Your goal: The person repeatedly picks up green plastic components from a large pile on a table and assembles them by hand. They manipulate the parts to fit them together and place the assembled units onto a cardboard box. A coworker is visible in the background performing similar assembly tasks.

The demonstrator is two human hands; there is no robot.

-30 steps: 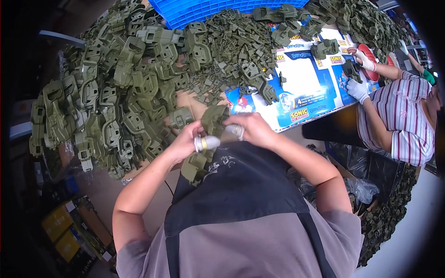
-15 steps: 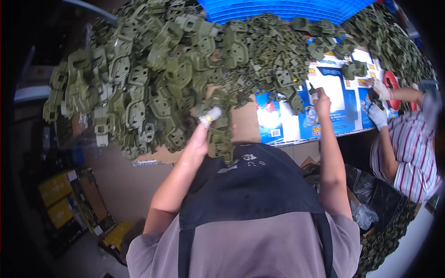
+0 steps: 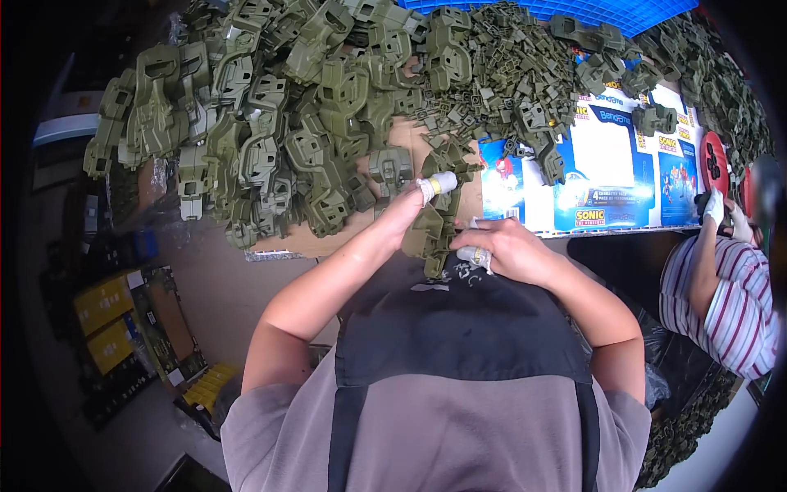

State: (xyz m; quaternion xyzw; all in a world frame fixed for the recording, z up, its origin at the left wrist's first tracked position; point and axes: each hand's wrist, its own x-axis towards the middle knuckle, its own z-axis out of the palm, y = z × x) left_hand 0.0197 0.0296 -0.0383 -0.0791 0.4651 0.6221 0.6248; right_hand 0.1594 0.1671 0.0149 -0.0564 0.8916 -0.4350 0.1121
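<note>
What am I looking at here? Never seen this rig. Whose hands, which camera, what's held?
No robot: these are a person's own hands, some fingers wrapped in white. The camera is the left of two fisheyes worn on the head, looking down, so edges bend.

The left hand holds an olive-green moulded plastic part; the right hand is at its right edge, contact unclear.

On the table lie large green mouldings, a pile of small green pieces, brown cardboard and blue-and-white printed sheets. A co-worker in a striped shirt is at right.
</note>
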